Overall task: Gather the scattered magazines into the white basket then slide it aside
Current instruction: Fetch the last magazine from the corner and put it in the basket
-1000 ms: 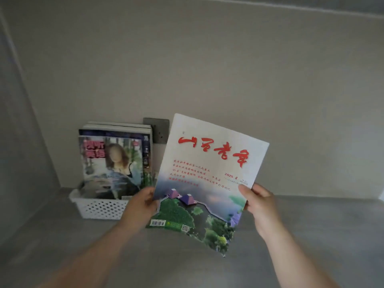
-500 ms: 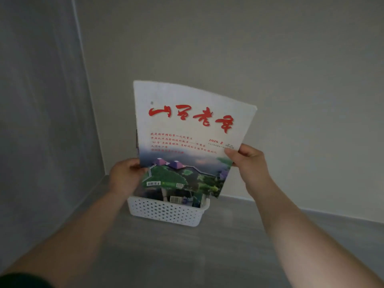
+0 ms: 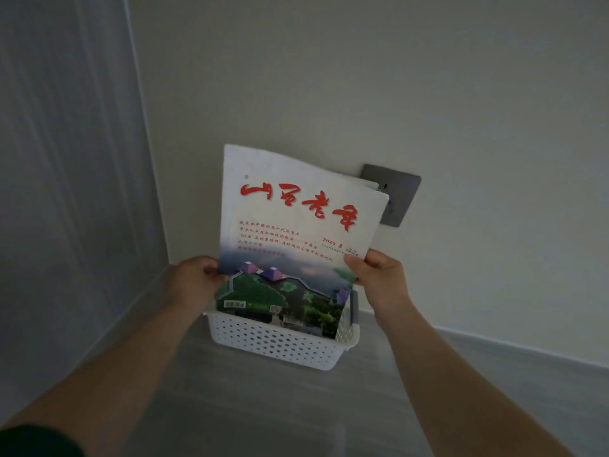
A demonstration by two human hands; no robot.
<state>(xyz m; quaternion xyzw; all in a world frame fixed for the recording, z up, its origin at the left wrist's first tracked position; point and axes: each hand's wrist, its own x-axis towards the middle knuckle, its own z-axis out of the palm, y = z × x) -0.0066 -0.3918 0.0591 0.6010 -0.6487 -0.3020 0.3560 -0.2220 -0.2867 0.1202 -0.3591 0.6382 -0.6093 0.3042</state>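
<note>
Magazine (image 3: pixel 298 232) stands upright, its bottom edge already inside the white basket (image 3: pixel 280 343) at the counter's back corner. My left hand (image 3: pixel 194 280) and right hand (image 3: pixel 379 278) pinch its side edges, keeping it straight while it drops in front of those behind.

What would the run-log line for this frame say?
stage: loading | left hand: grips magazine left edge | right hand: grips right edge | magazine: upright, bottom inside white basket | slide: not started
</note>
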